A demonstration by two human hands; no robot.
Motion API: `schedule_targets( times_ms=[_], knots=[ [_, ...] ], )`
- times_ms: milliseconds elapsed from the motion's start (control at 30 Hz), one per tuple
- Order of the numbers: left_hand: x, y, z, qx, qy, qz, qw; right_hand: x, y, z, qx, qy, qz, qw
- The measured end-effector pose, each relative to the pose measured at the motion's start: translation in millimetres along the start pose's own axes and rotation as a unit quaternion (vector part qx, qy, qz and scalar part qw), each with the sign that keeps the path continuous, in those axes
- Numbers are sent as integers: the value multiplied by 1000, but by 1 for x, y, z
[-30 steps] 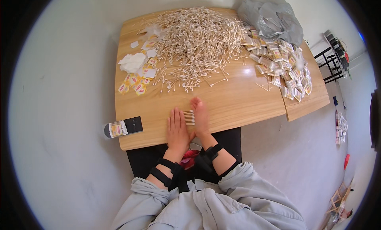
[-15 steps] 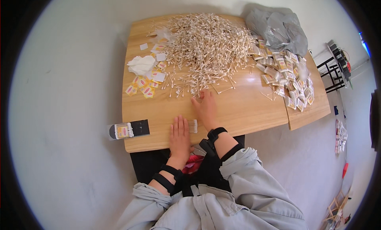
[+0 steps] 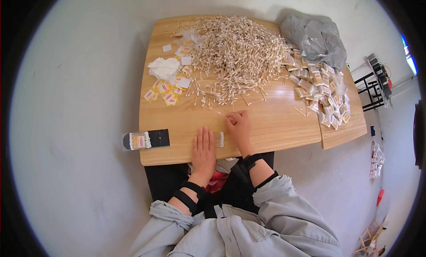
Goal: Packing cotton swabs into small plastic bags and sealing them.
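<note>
My left hand point(image 3: 204, 150) lies flat near the table's front edge, fingers stretched out and together. Against its right side is a neat row of cotton swabs point(image 3: 218, 139), partly hidden by the hand. My right hand point(image 3: 239, 129) is pinched just beyond that row, with a single cotton swab point(image 3: 216, 111) sticking out to the left from its fingertips, smeared by motion. Past both hands rises a big heap of loose cotton swabs point(image 3: 239, 57). To the left, a black holder point(image 3: 159, 138) bears a pack of swabs point(image 3: 140, 141) with a yellow-and-white card.
Yellow printed cards point(image 3: 170, 98), white squares and a crumpled tissue point(image 3: 164, 69) lie on the left of the wooden table point(image 3: 284, 124). Filled swab packets point(image 3: 328, 101) pile up at the right, under a grey plastic bag point(image 3: 313, 37). A black rack point(image 3: 370, 86) stands beyond.
My right hand has drawn back from the heap's near edge toward me, with a swab now in its fingers. My left hand stays flat beside the row. The whole view has shifted slightly.
</note>
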State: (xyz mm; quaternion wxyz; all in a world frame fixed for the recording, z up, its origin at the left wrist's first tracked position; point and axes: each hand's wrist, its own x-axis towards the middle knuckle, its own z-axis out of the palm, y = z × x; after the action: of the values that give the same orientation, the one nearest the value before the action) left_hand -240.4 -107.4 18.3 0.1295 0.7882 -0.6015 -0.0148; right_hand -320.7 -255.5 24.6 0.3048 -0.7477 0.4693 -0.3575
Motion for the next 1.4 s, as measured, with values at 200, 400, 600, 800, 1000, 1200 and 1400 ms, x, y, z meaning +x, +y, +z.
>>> schedule_targets(
  times_ms=[200,400,600,800,1000,1200,1400],
  knots=[
    [-1,1,-2,-15,3,-2,1000,-8,-15,-16,-18,-165,7,986],
    [1,6,-10,-37,-5,-5,999,14,15,-12,75,-180,22,980],
    [-2,2,-8,-20,-14,-10,1000,13,-11,-11,-35,-185,24,982],
    [0,4,-7,-15,-9,-8,1000,23,5,-20,-78,-282,32,956],
    [0,4,-12,-1,-22,-4,1000,20,-3,-11,6,-273,-1,962],
    [-1,4,-10,-29,10,-1,1000,12,14,-11,111,-193,40,974],
    [9,-1,-30,-110,-37,-52,992,-27,7,15,346,-66,104,930]
  ],
)
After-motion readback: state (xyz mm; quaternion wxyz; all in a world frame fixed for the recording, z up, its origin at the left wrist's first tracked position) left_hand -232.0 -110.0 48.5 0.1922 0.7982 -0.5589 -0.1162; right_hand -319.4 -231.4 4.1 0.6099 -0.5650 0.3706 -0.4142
